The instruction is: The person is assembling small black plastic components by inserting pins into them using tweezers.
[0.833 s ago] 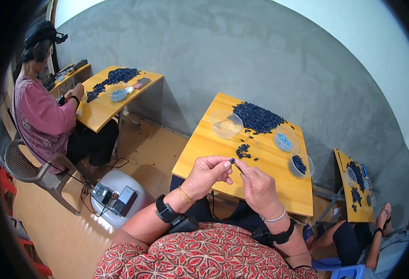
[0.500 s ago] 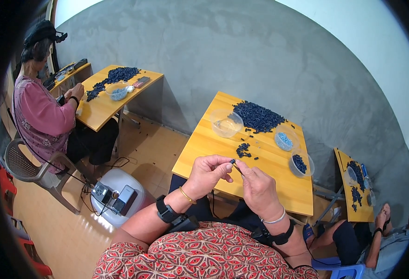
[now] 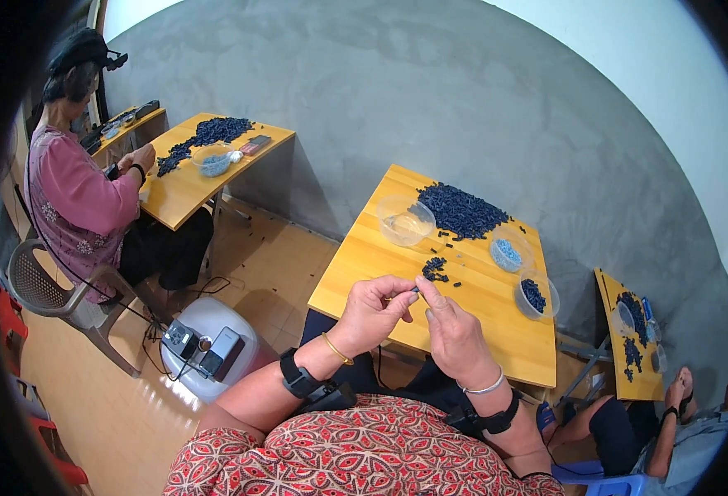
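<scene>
With my left hand point(image 3: 372, 310) pinching a small dark part point(image 3: 416, 290) and my right hand point(image 3: 455, 331) nipping its other end, just short of the loose dark pieces point(image 3: 435, 268), I'd judge pushing straight together with steady fingertips best.

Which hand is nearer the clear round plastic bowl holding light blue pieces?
Right. The right hand sits just below-left of the clear round plastic bowl holding light blue pieces; the left hand is farther left.

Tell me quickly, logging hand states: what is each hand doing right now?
Left hand: closed, pinching a small dark blue plastic piece.
Right hand: closed, fingertips on the same piece.
</scene>
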A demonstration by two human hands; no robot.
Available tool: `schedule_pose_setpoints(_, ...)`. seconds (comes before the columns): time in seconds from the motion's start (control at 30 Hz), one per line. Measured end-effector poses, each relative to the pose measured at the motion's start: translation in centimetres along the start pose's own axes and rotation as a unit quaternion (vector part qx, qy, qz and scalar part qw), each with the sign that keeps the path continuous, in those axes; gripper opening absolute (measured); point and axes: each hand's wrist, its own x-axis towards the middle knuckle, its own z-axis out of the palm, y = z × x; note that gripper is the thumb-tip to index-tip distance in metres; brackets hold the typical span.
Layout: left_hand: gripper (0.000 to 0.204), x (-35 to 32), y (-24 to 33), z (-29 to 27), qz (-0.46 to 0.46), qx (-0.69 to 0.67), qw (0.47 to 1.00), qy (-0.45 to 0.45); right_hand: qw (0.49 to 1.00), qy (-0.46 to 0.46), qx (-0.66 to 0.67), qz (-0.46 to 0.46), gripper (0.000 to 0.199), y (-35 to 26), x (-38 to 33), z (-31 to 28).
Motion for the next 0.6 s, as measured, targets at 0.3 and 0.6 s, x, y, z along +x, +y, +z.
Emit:
schedule_pose_setpoints(0.3,0.01,0.2,1.4,0.2,0.06,0.179,0.982,-0.005,0.997,0.064,-0.033,-0.012,0.055,0.0,-0.1,0.7)
schedule_pose_setpoints(0.6,0.01,1.9,0.3,0.9,0.278,0.38,0.877,0.096,0.994,0.101,0.037,0.017,0.045,0.5,0.8,1.7)
